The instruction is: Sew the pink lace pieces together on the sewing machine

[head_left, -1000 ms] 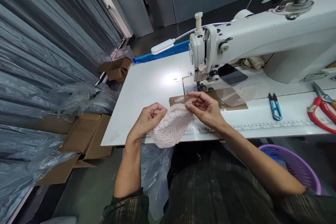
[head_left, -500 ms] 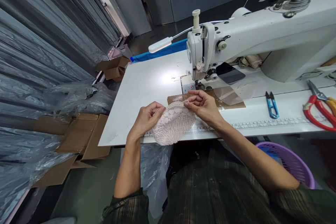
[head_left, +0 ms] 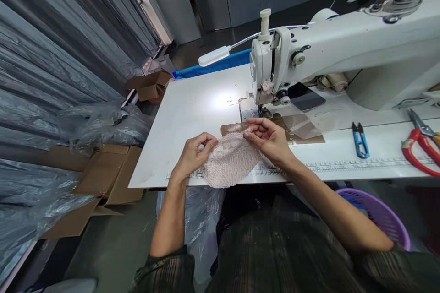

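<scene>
A pale pink piece of lace fabric (head_left: 232,165) is stretched between my two hands at the front edge of the white sewing table (head_left: 192,110). My left hand (head_left: 195,151) pinches its left upper corner between thumb and fingers. On the other side, my right hand (head_left: 268,139) pinches the upper right edge, its other fingers bent above. The lace's lower part hangs over the printed ruler strip near the table edge. Just beyond lies a strip of brown cardboard (head_left: 305,137), partly behind my right hand. The white sewing machine (head_left: 271,64) stands past it, its needle area above the metal plate.
Blue thread snips (head_left: 360,141) and red-handled scissors (head_left: 422,142) lie on the right. A dark phone-like slab (head_left: 305,96) rests beneath the machine arm. Below the table is a purple basket (head_left: 385,215). Cardboard boxes (head_left: 103,169) and plastic sheeting are on the left.
The view has shifted slightly, moving the machine and tools a little to the right. Both hands keep their pinch on the lace, whose lower part has swung slightly and spread rightward.
</scene>
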Available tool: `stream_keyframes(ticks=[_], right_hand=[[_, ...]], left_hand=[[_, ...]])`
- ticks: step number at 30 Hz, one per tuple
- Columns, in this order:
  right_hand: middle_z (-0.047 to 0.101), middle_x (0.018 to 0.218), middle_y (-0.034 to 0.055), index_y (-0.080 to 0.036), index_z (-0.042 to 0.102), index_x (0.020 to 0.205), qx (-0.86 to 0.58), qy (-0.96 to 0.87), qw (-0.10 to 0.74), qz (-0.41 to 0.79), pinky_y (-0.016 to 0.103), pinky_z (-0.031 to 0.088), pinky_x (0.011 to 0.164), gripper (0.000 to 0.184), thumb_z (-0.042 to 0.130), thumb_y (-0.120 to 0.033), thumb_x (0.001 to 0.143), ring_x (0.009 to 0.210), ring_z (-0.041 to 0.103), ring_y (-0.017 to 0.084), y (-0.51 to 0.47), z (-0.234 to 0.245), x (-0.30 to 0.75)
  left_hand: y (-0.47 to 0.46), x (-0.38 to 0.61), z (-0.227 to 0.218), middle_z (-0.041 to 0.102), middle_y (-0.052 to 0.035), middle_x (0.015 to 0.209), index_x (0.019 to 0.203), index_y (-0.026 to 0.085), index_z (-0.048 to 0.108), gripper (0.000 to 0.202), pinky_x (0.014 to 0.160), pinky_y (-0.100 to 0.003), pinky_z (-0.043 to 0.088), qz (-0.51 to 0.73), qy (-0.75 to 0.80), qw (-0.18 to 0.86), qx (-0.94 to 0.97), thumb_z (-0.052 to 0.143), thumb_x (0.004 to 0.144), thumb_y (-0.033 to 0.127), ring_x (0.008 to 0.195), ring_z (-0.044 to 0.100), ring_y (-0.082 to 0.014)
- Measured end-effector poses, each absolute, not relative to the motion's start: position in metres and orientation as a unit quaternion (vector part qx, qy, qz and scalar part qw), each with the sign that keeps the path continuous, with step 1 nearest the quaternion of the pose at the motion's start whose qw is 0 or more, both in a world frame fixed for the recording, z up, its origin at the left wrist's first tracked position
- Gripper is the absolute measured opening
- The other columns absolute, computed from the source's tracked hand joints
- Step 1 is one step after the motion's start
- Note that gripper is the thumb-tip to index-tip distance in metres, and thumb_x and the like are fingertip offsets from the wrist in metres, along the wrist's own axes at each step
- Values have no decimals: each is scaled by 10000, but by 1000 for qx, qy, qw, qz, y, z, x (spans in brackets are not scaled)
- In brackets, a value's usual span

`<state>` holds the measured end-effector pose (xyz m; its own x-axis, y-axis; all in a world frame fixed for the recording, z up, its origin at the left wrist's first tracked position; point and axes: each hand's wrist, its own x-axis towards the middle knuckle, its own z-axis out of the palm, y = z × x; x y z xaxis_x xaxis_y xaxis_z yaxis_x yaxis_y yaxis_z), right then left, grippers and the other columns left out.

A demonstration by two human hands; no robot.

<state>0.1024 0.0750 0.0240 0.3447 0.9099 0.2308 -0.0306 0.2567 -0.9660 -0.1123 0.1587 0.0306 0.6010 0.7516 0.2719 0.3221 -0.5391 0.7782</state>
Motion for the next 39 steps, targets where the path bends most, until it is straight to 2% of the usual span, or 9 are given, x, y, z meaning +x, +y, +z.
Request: stream_keyframes(ticks=[11, 18, 23, 28, 33, 36, 39], right_hand=[[625, 835, 25, -186, 665, 1029, -478, -460, 669, 336, 325, 581, 797, 373, 803, -363, 731, 785, 637, 144, 75, 22, 99], [659, 858, 39, -176, 692, 982, -500, -418, 672, 351, 335, 582, 829, 395, 837, -339, 653, 798, 661, 156, 78, 26, 97], [708, 810, 42, -176, 713, 887, -518, -389, 673, 356, 334, 585, 776, 338, 843, -336, 619, 752, 679, 166, 78, 29, 95], [751, 853, 73, -177, 729, 793, -542, -377, 648, 379, 381, 584, 802, 282, 836, -370, 619, 776, 707, 205, 79, 29, 94], [757, 828, 78, -172, 747, 895, -552, -342, 636, 417, 459, 551, 927, 358, 859, -322, 590, 881, 717, 251, 81, 26, 97], [753, 959, 103, -179, 747, 795, -550, -352, 643, 400, 455, 516, 992, 307, 871, -339, 564, 1041, 677, 270, 82, 24, 99], [746, 996, 104, -185, 743, 757, -535, -373, 649, 391, 438, 537, 950, 308, 872, -381, 557, 974, 691, 244, 83, 23, 100]], left_hand=[[158, -116, 25, 577, 0, 676, 776, 158, 627, 219, 580, -223, 387, 346, 309, 341, 818, 576, 895, 335, 630, 504, -115], [156, -116, 28, 646, -18, 696, 769, 155, 682, 210, 592, -234, 409, 397, 318, 306, 805, 623, 861, 335, 616, 520, -118], [154, -116, 28, 517, 34, 533, 743, 153, 690, 216, 479, -217, 310, 386, 320, 347, 793, 641, 846, 336, 485, 374, -79], [156, -118, 25, 435, 55, 500, 734, 150, 668, 222, 451, -213, 258, 375, 323, 402, 770, 635, 853, 335, 461, 313, -69], [159, -115, 23, 464, 46, 512, 766, 158, 684, 219, 468, -218, 279, 389, 323, 331, 797, 623, 861, 346, 477, 354, -80], [160, -114, 21, 490, 42, 526, 775, 163, 686, 216, 476, -221, 292, 402, 311, 290, 811, 624, 866, 348, 484, 372, -82], [161, -114, 20, 493, 42, 531, 772, 161, 685, 210, 480, -221, 296, 408, 304, 276, 815, 619, 872, 333, 483, 374, -78]])
